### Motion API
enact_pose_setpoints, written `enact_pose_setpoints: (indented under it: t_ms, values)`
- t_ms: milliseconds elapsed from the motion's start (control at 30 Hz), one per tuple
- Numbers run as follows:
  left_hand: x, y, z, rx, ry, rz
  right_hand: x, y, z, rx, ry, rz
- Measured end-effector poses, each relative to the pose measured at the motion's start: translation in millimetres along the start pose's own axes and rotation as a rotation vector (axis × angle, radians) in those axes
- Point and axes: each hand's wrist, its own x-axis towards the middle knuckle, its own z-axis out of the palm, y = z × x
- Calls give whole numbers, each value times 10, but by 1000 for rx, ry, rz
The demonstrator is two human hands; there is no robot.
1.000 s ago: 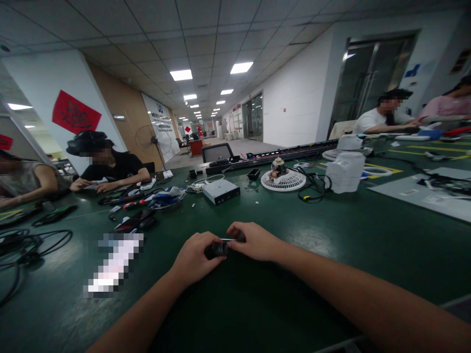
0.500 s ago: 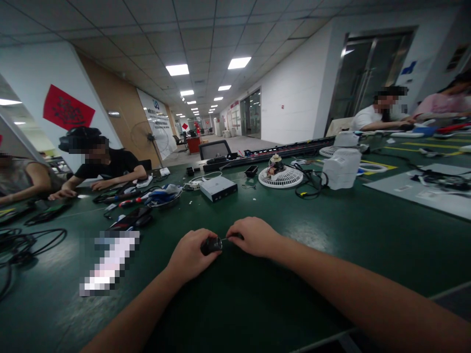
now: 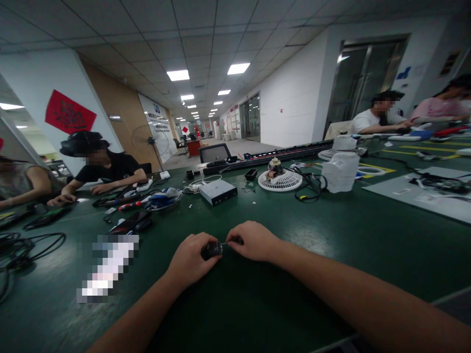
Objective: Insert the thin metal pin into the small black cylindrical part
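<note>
My left hand (image 3: pixel 191 260) is closed around a small black object (image 3: pixel 212 249) on the dark green table (image 3: pixel 331 255). My right hand (image 3: pixel 252 240) is closed in a pinch on a thin metal tool (image 3: pixel 225 243) whose tip meets the black object. Both hands rest on the table in front of me, nearly touching. Most of the black object is hidden by my left fingers.
Further back lie a grey box (image 3: pixel 219 190), a white fan grille with a motor (image 3: pixel 279 179), a white housing (image 3: pixel 341 171), cables (image 3: pixel 25 245) and tools (image 3: pixel 125 201). A blurred patch (image 3: pixel 106 267) lies at left. Other people sit at the left and far right.
My hands stay together on the object; the black object has been turned slightly in my left fingers. The view has shifted a little.
</note>
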Motion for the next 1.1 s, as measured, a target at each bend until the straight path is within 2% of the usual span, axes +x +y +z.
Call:
enact_pose_setpoints:
  t_ms: [100,233,333,433,533,667,800,967,1100]
  values:
    - [4,12,-3,-6,16,-9,-10,-6,-11,-46,-19,-26]
    - [6,46,-2,-22,37,-15,-23,-33,-31,50,-33,-77]
    - [8,59,8,-23,36,-15,-14,-47,-25,84,5,-26]
    - [7,66,17,5,45,-19,-5,-39,-11,6,-4,41]
    - [1,84,17,22,54,-30,-12,-17,-7,-43,-41,5]
    - [-5,120,7,18,49,-31,-27,1,-14,63,-55,-76]
    - [-5,132,3,10,58,-15,-19,-13,-12,171,-15,-57]
    - [-9,115,14,19,67,-10,-15,-28,-19,37,-7,53]
    - [-11,123,8,19,79,-15,-37,-15,-37,9,-32,-28]
